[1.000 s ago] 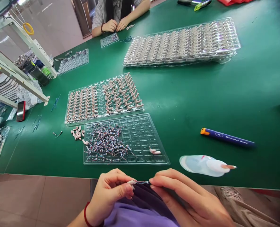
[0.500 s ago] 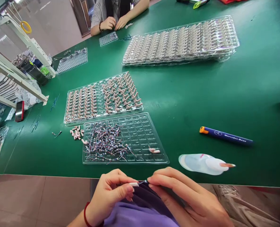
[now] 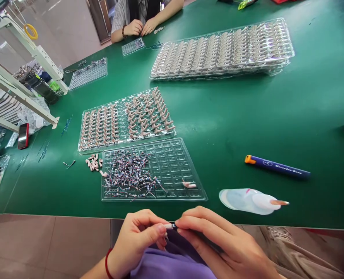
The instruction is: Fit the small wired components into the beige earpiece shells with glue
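At the table's front edge, my left hand [image 3: 144, 234] pinches a small pale plastic shell [image 3: 168, 226] between thumb and index finger. My right hand [image 3: 218, 242] is closed at the fingertips on a small dark wired component [image 3: 174, 226], which meets the shell's end; whether it has entered the shell cannot be made out. Just beyond the hands lies a clear tray [image 3: 177, 155] with a heap of small wired components [image 3: 128, 172] in its left half. One pink shell [image 3: 189, 185] rests toward the tray's right corner, and several loose shells [image 3: 93, 162] lie beside its left edge.
Behind is a tray of pink shells [image 3: 100, 126]; stacked filled trays [image 3: 221, 50] stand farther back. To the right lie a glue bottle [image 3: 250, 201] and a blue lighter-like stick [image 3: 278, 166]. A metal frame [image 3: 44, 108] and red phone [image 3: 23, 136] are left. A person [image 3: 142, 23] sits opposite.
My right hand has shifted slightly left, closer to my left hand. The wires that showed between the fingertips are now mostly out of sight, and the component meets the shell.
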